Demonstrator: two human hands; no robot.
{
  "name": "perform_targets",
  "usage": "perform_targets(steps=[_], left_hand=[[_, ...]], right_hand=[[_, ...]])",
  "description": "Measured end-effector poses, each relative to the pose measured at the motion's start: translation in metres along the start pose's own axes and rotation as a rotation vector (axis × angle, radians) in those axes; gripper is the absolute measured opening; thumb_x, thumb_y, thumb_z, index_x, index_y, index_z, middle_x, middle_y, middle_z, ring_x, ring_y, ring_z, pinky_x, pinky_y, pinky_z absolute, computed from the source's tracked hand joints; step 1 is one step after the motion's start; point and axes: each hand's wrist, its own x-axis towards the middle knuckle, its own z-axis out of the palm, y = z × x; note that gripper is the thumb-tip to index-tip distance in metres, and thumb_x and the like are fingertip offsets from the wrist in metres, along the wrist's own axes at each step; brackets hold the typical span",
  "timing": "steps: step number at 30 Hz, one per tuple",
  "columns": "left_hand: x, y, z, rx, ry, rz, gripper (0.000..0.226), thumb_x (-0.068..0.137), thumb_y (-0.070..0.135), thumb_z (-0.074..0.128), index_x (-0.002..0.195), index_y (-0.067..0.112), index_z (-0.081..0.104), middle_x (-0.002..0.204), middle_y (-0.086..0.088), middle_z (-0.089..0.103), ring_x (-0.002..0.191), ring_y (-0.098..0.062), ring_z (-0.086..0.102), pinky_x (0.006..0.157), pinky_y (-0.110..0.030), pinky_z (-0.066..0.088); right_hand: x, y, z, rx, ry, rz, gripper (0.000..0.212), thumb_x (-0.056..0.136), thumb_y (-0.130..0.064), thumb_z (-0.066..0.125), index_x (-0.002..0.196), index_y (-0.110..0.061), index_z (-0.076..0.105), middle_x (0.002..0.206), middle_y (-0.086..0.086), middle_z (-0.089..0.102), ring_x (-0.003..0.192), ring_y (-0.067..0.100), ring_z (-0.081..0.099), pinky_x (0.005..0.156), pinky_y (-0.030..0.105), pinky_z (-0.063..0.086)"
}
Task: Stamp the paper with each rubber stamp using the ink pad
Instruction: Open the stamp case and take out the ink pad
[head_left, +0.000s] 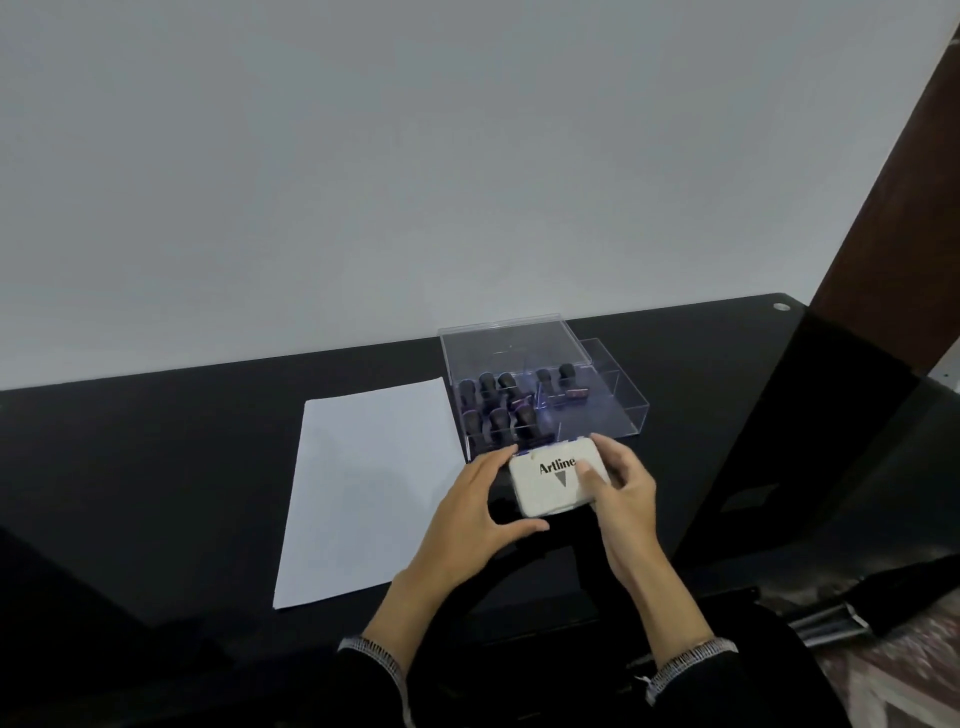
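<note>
Opening step: ink pad (558, 483) closed, gripped between left hand (480, 512) and right hand (621, 491); stamps (511, 410) just beyond, paper (363, 488) left. Next, probably: lift lid, steady base

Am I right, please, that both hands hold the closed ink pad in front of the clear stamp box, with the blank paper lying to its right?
Not quite: the head view shows the paper lying left of the ink pad. Left hand and right hand do hold it, closed, before the stamp box.
</note>
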Motion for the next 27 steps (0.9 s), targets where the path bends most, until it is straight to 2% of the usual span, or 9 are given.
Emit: perform_targets(steps=[4,7,9,12,16,19,21,24,27], left_hand=[[-0.006,-0.008,0.003,-0.108,0.004,-0.102,0.078,0.067,0.054,0.08,0.134,0.042,0.042,0.13,0.025,0.048,0.119,0.01,0.042,0.098,-0.011,0.035],[-0.003,-0.008,0.0,-0.229,0.029,-0.136,0.063,0.07,0.038,0.083,0.124,0.037,0.05,0.122,0.02,0.059,0.112,0.011,0.049,0.09,-0.003,0.036],[-0.002,-0.007,-0.001,-0.28,0.016,-0.15,0.055,0.073,0.03,0.083,0.119,0.035,0.053,0.116,0.021,0.062,0.108,0.013,0.051,0.087,-0.002,0.036],[-0.002,-0.01,-0.001,-0.29,-0.012,-0.17,0.054,0.071,0.033,0.084,0.115,0.036,0.053,0.113,0.022,0.062,0.106,0.011,0.053,0.089,-0.009,0.04],[-0.003,-0.01,0.001,-0.165,-0.092,-0.166,0.073,0.065,0.051,0.082,0.126,0.042,0.043,0.118,0.025,0.057,0.11,0.011,0.05,0.1,-0.025,0.044],[-0.002,-0.006,0.001,-0.143,-0.148,-0.146,0.1,0.067,0.048,0.083,0.144,0.042,0.02,0.117,0.032,0.053,0.111,0.016,0.047,0.098,-0.014,0.039],[-0.001,-0.003,-0.001,-0.147,-0.178,-0.131,0.106,0.067,0.046,0.084,0.143,0.05,0.01,0.119,0.029,0.053,0.112,0.014,0.048,0.098,-0.013,0.037],[0.003,0.003,-0.006,-0.144,-0.173,-0.1,0.103,0.066,0.044,0.085,0.133,0.061,0.009,0.124,0.021,0.053,0.113,0.007,0.05,0.094,-0.01,0.038],[0.006,0.006,-0.008,-0.103,-0.205,-0.085,0.115,0.065,0.048,0.085,0.148,0.048,0.006,0.126,0.016,0.049,0.113,0.0,0.048,0.098,-0.016,0.04]], right_hand=[[0.002,0.005,-0.016,-0.086,-0.247,0.073,0.038,0.086,-0.002,0.065,0.117,-0.021,0.058,0.114,0.005,0.066,0.103,0.014,0.064,0.078,0.023,0.052],[0.011,0.001,-0.031,-0.045,-0.542,0.154,0.055,0.082,0.006,0.064,0.129,-0.019,0.051,0.122,0.0,0.065,0.115,0.013,0.06,0.091,0.027,0.048],[0.016,-0.003,-0.036,-0.106,-0.603,0.146,0.059,0.08,0.005,0.068,0.13,-0.021,0.051,0.123,-0.003,0.064,0.116,0.012,0.059,0.092,0.025,0.048],[0.019,-0.006,-0.035,-0.129,-0.565,0.151,0.05,0.077,-0.016,0.073,0.124,-0.024,0.057,0.119,-0.002,0.066,0.112,0.012,0.061,0.087,0.024,0.05],[0.02,-0.007,-0.03,-0.124,-0.461,0.171,0.029,0.086,-0.042,0.06,0.1,-0.018,0.065,0.102,0.008,0.068,0.096,0.021,0.067,0.081,0.035,0.054],[0.022,-0.001,-0.021,-0.342,-0.254,0.037,0.031,0.093,-0.045,0.051,0.075,-0.022,0.057,0.074,-0.001,0.061,0.072,0.013,0.059,0.066,0.031,0.048],[0.024,0.005,-0.018,-0.369,-0.164,0.005,0.035,0.096,-0.043,0.047,0.069,-0.021,0.053,0.064,-0.005,0.053,0.063,0.011,0.049,0.062,0.031,0.04],[0.026,0.003,-0.018,-0.355,-0.139,0.045,0.033,0.099,-0.036,0.046,0.078,-0.02,0.066,0.076,-0.006,0.066,0.073,0.012,0.06,0.064,0.027,0.046],[0.025,0.002,-0.018,-0.41,-0.122,0.043,0.023,0.098,-0.031,0.048,0.104,-0.02,0.068,0.1,-0.006,0.068,0.095,0.013,0.063,0.077,0.027,0.05]])
